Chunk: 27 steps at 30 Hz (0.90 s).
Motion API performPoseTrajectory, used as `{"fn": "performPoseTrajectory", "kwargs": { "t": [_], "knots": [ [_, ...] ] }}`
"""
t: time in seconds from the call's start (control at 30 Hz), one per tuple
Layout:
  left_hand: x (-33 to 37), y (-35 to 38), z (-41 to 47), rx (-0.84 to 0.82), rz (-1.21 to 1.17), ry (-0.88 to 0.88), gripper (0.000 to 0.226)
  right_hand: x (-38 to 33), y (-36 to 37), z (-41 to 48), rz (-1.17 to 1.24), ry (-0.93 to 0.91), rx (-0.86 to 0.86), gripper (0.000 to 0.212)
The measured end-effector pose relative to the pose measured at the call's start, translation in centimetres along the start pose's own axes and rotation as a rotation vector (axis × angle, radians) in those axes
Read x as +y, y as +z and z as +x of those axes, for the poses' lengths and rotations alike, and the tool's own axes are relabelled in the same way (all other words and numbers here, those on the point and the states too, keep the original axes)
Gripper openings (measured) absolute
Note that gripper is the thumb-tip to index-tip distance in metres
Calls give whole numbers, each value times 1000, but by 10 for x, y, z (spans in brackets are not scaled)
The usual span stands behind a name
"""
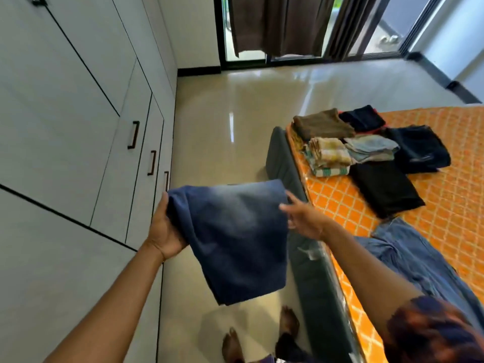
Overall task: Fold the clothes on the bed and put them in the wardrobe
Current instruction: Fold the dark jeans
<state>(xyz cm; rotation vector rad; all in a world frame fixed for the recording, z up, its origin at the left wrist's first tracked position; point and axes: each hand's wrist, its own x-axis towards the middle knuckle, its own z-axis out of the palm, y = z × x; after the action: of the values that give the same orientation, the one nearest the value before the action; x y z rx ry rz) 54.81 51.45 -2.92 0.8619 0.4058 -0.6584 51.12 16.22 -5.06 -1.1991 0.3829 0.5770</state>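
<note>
Folded blue jeans [233, 237] hang in the air between the wardrobe and the bed. My left hand [163, 231] grips their left edge from below. At their right edge is my right hand [301, 214], fingers spread and blurred; whether it holds the cloth cannot be told. The white wardrobe [78, 127] fills the left side, its doors closed. On the orange bed [445, 205] lie several folded clothes [366, 142], and an unfolded blue garment [419, 260] lies nearer to me.
The grey bed frame [309, 271] runs along the bed's left side. Glossy floor [235, 113] lies between wardrobe and bed. Dark handles [133, 134] sit on the wardrobe doors. Curtains and a glass door [288, 27] are at the back. My bare feet [262, 334] stand on the floor below.
</note>
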Motion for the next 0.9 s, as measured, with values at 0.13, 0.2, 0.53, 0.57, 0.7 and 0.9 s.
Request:
{"fn": "performPoseTrajectory", "kwargs": {
  "t": [0.13, 0.2, 0.53, 0.57, 0.7, 0.9],
  "knots": [
    [-57, -15, 0, 266, 354, -161, 42, 55, 24, 8, -218, -16, 270, 57],
    [-60, -19, -4, 354, 456, -211, 35, 55, 28, -4, -152, -15, 310, 74],
    [-88, 6, 3, 371, 598, 174, 22, 38, 25, -32, -390, -211, 266, 77],
    [-91, 7, 7, 405, 645, 185, 20, 45, 24, -30, -385, -196, 313, 74],
    [-99, 21, 14, 577, 675, 145, 25, 50, 8, -35, 27, -108, 493, 42],
    [-108, 27, 7, 454, 630, 169, 101, 83, -10, -56, -559, -66, 259, 57]
  ]
}}
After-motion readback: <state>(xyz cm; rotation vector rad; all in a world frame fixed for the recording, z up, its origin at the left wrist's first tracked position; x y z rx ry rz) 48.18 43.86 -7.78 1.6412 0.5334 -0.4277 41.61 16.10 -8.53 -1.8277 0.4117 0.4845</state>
